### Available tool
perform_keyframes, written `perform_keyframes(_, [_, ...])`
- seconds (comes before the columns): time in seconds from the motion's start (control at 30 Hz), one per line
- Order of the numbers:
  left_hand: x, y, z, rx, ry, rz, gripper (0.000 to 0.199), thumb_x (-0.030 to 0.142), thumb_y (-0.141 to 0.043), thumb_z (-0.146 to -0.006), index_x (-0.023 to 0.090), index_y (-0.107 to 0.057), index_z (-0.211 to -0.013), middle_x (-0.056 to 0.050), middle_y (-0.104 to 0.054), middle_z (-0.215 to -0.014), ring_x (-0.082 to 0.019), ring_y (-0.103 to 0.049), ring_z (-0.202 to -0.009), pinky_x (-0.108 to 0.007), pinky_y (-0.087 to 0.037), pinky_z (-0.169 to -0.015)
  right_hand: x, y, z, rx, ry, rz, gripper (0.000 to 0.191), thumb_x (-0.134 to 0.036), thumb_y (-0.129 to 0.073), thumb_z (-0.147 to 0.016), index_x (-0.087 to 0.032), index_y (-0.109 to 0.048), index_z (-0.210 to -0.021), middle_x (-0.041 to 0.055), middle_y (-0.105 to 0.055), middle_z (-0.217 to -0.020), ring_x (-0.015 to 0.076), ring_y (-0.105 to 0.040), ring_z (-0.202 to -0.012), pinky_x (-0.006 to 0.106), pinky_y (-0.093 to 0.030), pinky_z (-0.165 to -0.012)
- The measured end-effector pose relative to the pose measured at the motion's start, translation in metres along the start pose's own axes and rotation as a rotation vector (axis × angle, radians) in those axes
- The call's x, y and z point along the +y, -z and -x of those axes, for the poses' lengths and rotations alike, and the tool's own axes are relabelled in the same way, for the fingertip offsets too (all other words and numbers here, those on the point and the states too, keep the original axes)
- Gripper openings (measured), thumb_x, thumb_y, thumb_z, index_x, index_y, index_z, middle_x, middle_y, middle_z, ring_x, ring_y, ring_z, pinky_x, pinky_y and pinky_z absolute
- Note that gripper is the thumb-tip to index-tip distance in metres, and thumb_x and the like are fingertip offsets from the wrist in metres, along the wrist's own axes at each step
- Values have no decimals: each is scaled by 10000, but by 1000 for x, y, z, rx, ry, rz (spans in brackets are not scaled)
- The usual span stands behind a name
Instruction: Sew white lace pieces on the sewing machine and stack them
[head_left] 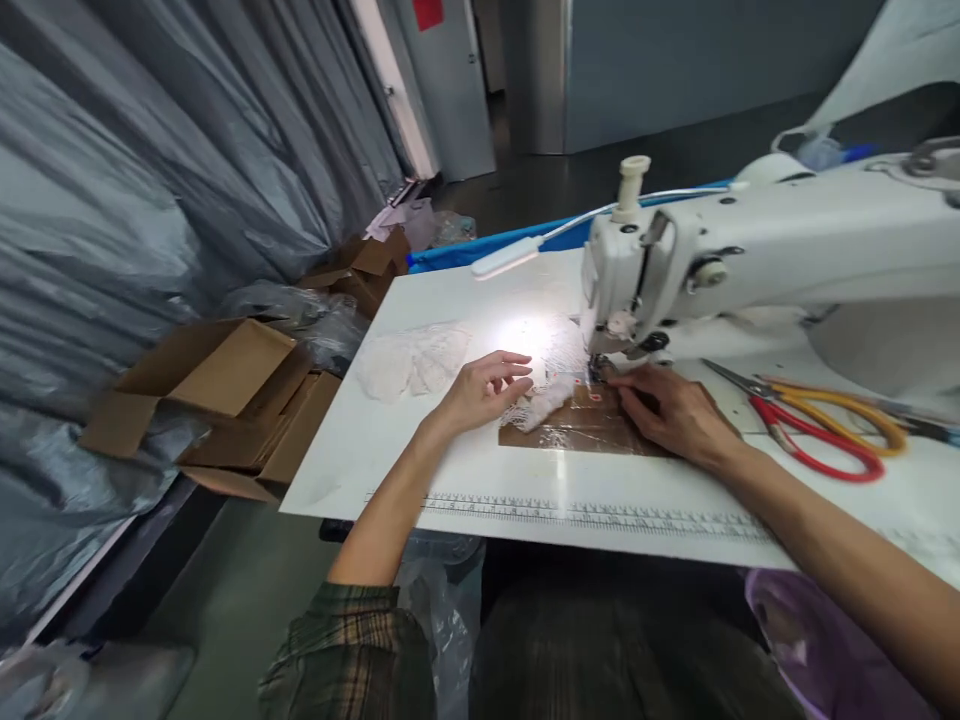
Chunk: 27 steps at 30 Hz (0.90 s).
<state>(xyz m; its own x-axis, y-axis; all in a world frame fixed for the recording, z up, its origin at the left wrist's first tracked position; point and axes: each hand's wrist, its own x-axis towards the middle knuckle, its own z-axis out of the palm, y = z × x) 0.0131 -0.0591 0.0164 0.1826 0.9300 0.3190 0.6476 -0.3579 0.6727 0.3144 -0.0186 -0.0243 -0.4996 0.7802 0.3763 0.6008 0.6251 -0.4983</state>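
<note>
A white sewing machine [622,270] stands on the right of the table, its presser foot [600,368] over a brown plate [577,430] taped to the tabletop. My right hand [671,410] is at the presser foot, fingertips drawn together beside it; what they pinch is too small to make out. White lace fabric [551,400] lies bunched on the plate, left of the needle. My left hand [487,388] hovers at the fabric's left edge, fingers bent and thumb apart, with nothing visible between them. Another white lace piece [412,362] lies flat farther left.
Red-handled scissors [817,440] and yellow-handled scissors [847,403] lie right of my right hand. A small lamp [507,258] lights the fabric. A printed ruler [562,512] runs along the front edge. Open cardboard boxes [217,400] stand on the left below the table.
</note>
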Motion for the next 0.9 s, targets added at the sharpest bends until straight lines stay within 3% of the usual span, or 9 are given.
perform_keyframes(0.17, [-8,-20,-4,122,-65,-224,256,345,-562,-985,190,-706,-1130,-104,-697,-1181,-223,-651,-1097,-377,-582,-843,-1,0,-1,16,-13,8,350,-310,-455,-973,-186,-748,-1119,117,-701,-1135,255,-670,-981,383,-551,-851])
perform_keyframes(0.27, [-20,-22,-7,118,-11,-358,207,326,-611,-962,189,-706,-1085,-89,-699,-1137,-236,-657,-1071,-442,-542,-948,-3,2,-1,0,2,18,340,-286,-460,-963,-186,-758,-1094,117,-703,-1139,246,-669,-966,370,-551,-830])
perform_keyframes(0.43, [-16,-21,-7,110,-13,-393,169,295,-604,-957,195,-699,-861,-65,-706,-1017,-215,-678,-964,-399,-556,-874,-11,10,-3,-7,-44,-145,362,-375,-494,-957,-171,-760,-1092,121,-731,-1039,226,-676,-845,345,-542,-753])
perform_keyframes(0.53, [9,-26,1,109,-154,-334,235,328,-529,-1005,185,-676,-889,-69,-709,-942,-183,-684,-850,-321,-571,-700,-23,19,-3,-263,-345,-558,538,-585,-465,-960,-134,-746,-1040,115,-737,-842,182,-642,-628,286,-498,-541])
perform_keyframes(0.6, [32,-34,8,-17,-324,-239,266,333,-492,-1028,168,-665,-911,-45,-698,-806,-144,-655,-682,-275,-548,-578,-31,21,-1,-495,-589,-889,672,-694,-385,-952,-113,-723,-948,141,-732,-823,182,-655,-617,272,-494,-490])
perform_keyframes(0.67, [56,-44,13,-160,-500,-107,245,338,-513,-1025,155,-665,-971,-59,-725,-865,-142,-685,-729,-277,-584,-637,-38,21,2,-580,-687,-1064,602,-678,-458,-932,-125,-686,-857,135,-725,-845,182,-669,-693,267,-528,-548])
perform_keyframes(0.7, [66,-48,13,-254,-568,-46,258,387,-566,-1001,149,-663,-1024,-82,-737,-948,-160,-709,-821,-292,-608,-707,-41,19,3,-574,-670,-1077,511,-628,-548,-908,-137,-667,-831,109,-714,-840,170,-654,-716,259,-529,-584])
perform_keyframes(0.77, [82,-52,10,-273,-591,25,329,426,-592,-984,130,-645,-1118,-126,-737,-1050,-205,-713,-988,-342,-614,-850,-46,16,6,-550,-557,-1025,355,-507,-687,-843,-161,-628,-793,36,-658,-781,133,-584,-695,233,-490,-594])
perform_keyframes(0.9, [91,-45,-3,-365,-402,23,406,364,-417,-1047,158,-528,-1379,-154,-677,-1295,-258,-628,-1239,-454,-531,-1044,-59,22,8,-705,-327,-928,314,-426,-678,-842,-193,-517,-706,-55,-424,-624,79,-361,-558,204,-315,-480])
